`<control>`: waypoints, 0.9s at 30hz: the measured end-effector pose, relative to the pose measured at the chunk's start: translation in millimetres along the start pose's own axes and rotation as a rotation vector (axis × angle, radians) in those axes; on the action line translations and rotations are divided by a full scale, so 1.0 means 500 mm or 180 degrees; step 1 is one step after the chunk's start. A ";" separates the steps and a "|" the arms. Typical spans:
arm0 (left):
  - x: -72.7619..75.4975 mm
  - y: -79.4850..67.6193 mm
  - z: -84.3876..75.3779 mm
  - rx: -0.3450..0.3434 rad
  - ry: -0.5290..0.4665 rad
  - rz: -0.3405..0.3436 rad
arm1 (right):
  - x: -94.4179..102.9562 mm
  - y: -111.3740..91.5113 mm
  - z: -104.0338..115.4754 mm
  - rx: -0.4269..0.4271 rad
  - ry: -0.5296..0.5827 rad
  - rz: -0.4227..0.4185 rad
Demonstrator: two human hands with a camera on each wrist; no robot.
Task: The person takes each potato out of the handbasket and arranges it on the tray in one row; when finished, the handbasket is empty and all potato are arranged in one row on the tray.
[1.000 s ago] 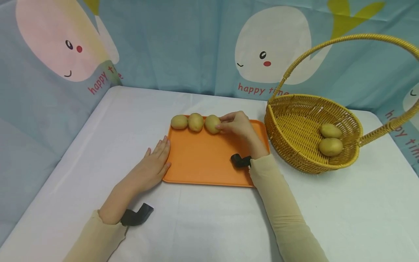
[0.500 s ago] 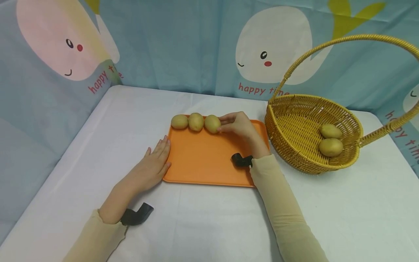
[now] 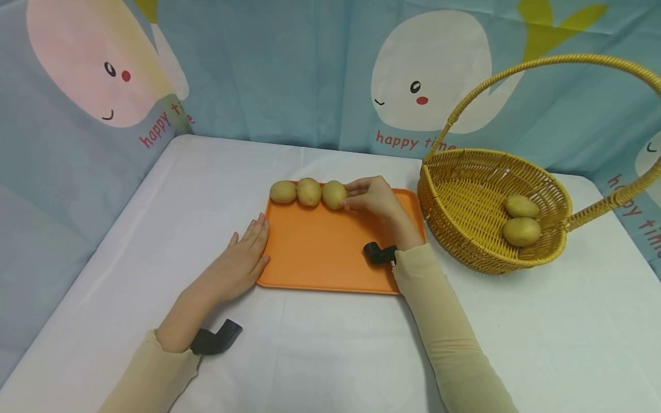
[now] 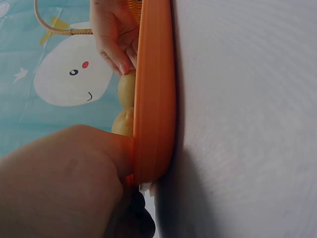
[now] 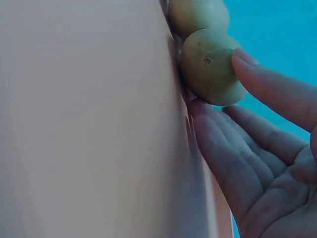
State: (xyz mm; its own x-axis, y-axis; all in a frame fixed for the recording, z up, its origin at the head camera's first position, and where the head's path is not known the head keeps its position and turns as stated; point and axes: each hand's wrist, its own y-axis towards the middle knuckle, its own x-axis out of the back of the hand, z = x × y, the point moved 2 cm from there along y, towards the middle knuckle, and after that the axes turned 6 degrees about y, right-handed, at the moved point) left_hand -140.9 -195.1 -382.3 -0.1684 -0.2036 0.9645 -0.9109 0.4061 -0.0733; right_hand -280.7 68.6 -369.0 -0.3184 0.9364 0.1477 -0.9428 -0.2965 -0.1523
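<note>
Three yellow-brown potatoes stand in a row along the far edge of an orange tray (image 3: 315, 246): a left potato (image 3: 283, 192), a middle potato (image 3: 308, 192) and a right potato (image 3: 333, 194). My right hand (image 3: 379, 198) pinches the right one from its right side. In the right wrist view the thumb (image 5: 270, 84) lies on this potato (image 5: 210, 69), with the other fingers at its opposite side. Along the tray's left edge rests my left hand (image 3: 240, 261), its fingers straight. The left wrist view shows that hand (image 4: 69, 173) against the tray's orange side wall (image 4: 156, 89).
A woven basket (image 3: 459, 212) with a tall arched handle (image 3: 583, 57) stands right of the tray, two potatoes (image 3: 521, 232) inside it. White cloth (image 3: 320, 350) covers the table. A blue curtain (image 3: 279, 69) with whale prints hangs behind.
The right potato has shifted very slightly left toward the middle one, my right hand staying on it. My left hand has not moved.
</note>
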 end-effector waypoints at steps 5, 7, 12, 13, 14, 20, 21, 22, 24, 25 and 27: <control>0.004 -0.005 0.003 0.0024 0.0011 -0.0013 | 0.000 0.003 0.007 0.0159 -0.0121 0.0075; 0.005 -0.005 0.005 0.0029 0.0009 -0.0012 | 0.000 0.004 0.010 0.0188 -0.0131 0.0102; 0.008 -0.006 0.010 0.0053 0.0011 0.0029 | -0.002 0.005 0.017 0.0220 -0.0103 0.0185; 0.009 -0.006 0.011 0.0058 0.0011 0.0033 | -0.002 0.005 0.018 0.0227 -0.0079 0.0192; 0.009 -0.006 0.011 0.0058 0.0008 0.0020 | -0.002 0.005 0.018 0.0237 -0.0053 0.0196; 0.005 -0.007 0.009 0.0032 -0.0070 -0.0054 | 0.007 -0.005 0.021 0.0239 0.0138 0.0137; 0.004 -0.007 0.008 0.0027 -0.0084 -0.0048 | 0.010 -0.010 0.023 0.0250 0.0121 0.0121; 0.002 -0.006 0.007 0.0025 -0.0080 -0.0044 | 0.015 -0.015 0.025 0.0271 0.0115 0.0106; 0.001 -0.006 0.003 0.0027 -0.0070 -0.0028 | 0.024 -0.026 0.032 0.0332 0.0171 0.0100; 0.000 -0.006 0.001 0.0027 -0.0057 -0.0027 | 0.029 -0.033 0.037 0.0371 0.0199 0.0099; 0.001 -0.007 -0.001 0.0028 -0.0043 -0.0035 | 0.039 -0.046 0.048 0.0455 0.0264 0.0106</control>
State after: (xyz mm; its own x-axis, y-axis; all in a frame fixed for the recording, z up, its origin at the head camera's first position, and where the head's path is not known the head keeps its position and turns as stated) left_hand -137.6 -196.1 -381.4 -0.1635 -0.2201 0.9617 -0.9160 0.3959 -0.0651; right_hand -267.7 89.3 -339.3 -0.3459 0.9362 0.0628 -0.9382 -0.3457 -0.0142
